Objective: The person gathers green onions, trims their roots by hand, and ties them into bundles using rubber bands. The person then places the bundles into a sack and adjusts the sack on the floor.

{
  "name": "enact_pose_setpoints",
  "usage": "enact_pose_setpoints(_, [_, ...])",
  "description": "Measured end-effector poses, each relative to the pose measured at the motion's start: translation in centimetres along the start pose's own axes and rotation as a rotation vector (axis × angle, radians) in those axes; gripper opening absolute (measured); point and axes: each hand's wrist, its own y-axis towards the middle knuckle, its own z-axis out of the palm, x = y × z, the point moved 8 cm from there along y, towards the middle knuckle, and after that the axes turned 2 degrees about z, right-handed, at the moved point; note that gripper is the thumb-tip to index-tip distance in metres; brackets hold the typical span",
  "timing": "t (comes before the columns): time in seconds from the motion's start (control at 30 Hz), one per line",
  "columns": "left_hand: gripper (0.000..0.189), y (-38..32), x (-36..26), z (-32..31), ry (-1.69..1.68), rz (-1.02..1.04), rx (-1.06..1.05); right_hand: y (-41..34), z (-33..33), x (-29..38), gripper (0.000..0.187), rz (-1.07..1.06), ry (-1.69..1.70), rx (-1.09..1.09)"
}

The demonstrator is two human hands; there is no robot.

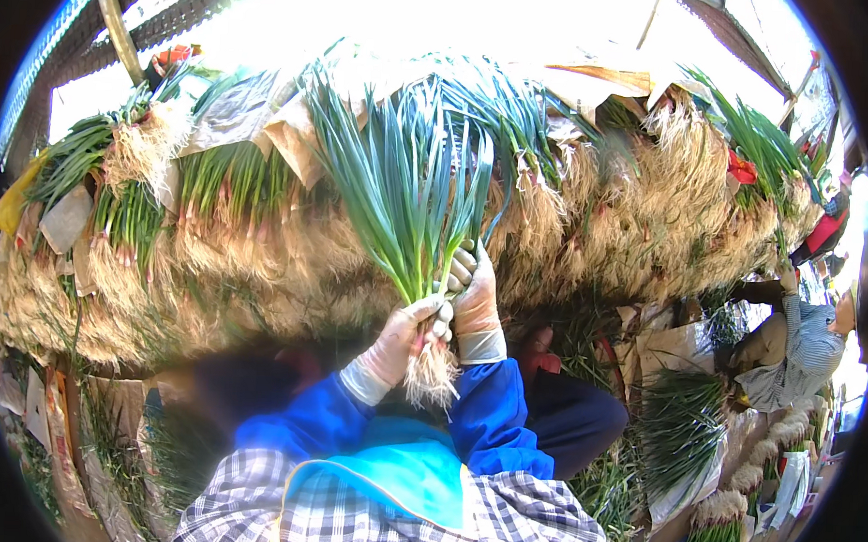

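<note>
In front of my chest I hold a bunch of green onions [400,219], leaves fanned upward and pale roots hanging down. My left hand [402,335], in a whitish glove, is closed around the bunch's lower stems, just above the roots [430,376]. My right hand [474,294], gloved too, has its fingers curled against the right-hand stems, a little higher. Its fingers hide part of those stems. Right behind the bunch lies a long heap of green onions [626,207], most with roots turned towards me.
Brown paper sheets [294,138] lie over parts of the heap. On the right, another person [801,345] in a striped top reaches towards it. Loose green onions [681,434] lie on the floor there, near tied bundles [717,527]. My bent knee [580,423] is below the heap.
</note>
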Motion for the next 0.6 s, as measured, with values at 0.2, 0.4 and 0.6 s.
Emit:
enact_pose_setpoints(0.2, [0.031,-1.8,-3.5,-0.6,0.140,0.089,0.122,-5.5,-2.1,6.3,0.045,-0.294,-0.279,-0.326])
enact_pose_setpoints(0.4, [0.029,-0.8,-0.8,-3.0,0.015,-0.083,-0.085,-7.5,1.2,-4.9,0.050,0.319,-0.839,0.129])
enact_pose_setpoints(0.6, [0.026,-2.2,-1.4,-3.7,0.184,0.038,-0.238,-5.0,2.3,-2.8,0.022,0.040,-1.214,-0.183])
